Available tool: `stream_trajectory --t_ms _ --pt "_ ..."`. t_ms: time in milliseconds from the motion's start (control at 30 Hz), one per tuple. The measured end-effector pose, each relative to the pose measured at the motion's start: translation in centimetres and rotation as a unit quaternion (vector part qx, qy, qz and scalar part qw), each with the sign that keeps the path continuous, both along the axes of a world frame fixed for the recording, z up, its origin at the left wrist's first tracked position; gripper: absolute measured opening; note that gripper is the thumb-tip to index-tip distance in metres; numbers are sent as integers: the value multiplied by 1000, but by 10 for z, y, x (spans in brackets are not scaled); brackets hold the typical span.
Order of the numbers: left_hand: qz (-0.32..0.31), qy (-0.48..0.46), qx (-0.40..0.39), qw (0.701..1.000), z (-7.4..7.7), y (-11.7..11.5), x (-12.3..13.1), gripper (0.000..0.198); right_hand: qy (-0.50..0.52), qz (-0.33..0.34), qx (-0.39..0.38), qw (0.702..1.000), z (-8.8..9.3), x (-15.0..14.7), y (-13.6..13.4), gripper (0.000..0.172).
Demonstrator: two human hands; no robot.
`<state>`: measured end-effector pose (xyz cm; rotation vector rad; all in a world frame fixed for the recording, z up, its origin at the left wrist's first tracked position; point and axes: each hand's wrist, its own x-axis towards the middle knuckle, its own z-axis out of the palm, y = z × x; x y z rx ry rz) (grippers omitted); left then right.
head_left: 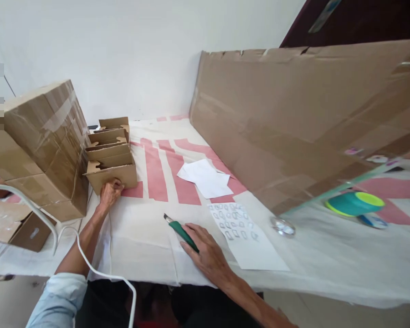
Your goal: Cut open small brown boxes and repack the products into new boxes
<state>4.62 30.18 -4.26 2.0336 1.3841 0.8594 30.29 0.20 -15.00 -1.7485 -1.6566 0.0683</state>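
Observation:
My left hand (pixel 110 191) is closed against the bottom front edge of the nearest of several small open cardboard boxes (pixel 112 175) that stand in a row on the table. My right hand (pixel 207 255) lies on the white and red table cover (pixel 146 237) near the front edge. It grips a green-handled utility knife (pixel 180 232) whose blade end points away to the upper left.
A tall taped carton (pixel 44 146) stands left of the small boxes. A large cardboard sheet (pixel 294 123) leans along the right. White papers (pixel 207 178) and a printed sheet (pixel 244 234) lie mid-table. A teal tape roll (pixel 355 202) and a small clear item (pixel 283 226) sit at the right. A white cable (pixel 99 273) hangs at the front.

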Motion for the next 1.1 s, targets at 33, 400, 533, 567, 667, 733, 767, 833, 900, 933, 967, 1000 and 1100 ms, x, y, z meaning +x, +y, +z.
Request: stream_trajectory --t_ms 33,400,533,567,667,733,767,833,900,933,967,1000,1100 --pt "0 1 0 1000 -1 7 1 13 -4 -6 9 1000 -4 0 0 40" --pt "-58 52 -15 997 -5 85 13 40 -56 -9 71 996 -2 -3 3 36" --pt "-89 66 -15 994 -4 93 13 64 -46 -9 82 996 0 -2 5 34" --pt "-98 69 -11 993 -4 91 12 69 -46 -10 84 995 1 -1 6 33" --pt "-126 78 5 989 -4 79 8 77 -44 -14 87 995 0 0 7 32" --pt "-141 83 17 986 -4 66 2 76 -40 -21 87 995 -3 1 7 32" --pt "-148 85 23 985 -4 58 -2 75 -38 -27 88 995 -5 1 8 33" --pt "-161 85 34 983 -5 41 -11 71 -37 -41 88 995 -8 2 8 34" --pt "-174 80 46 980 -6 22 -20 68 -39 -55 90 994 -9 3 9 34" --pt "-179 77 52 979 -6 12 -24 66 -41 -61 93 993 -10 4 10 33" --pt "-182 73 59 979 -7 2 -28 65 -44 -67 97 992 -10 4 11 33" --pt "-185 69 65 978 -8 -9 -31 64 -48 -71 101 991 -10 5 12 32" --pt "-182 60 81 978 -11 -43 -41 62 -56 -80 110 989 -10 7 12 30"
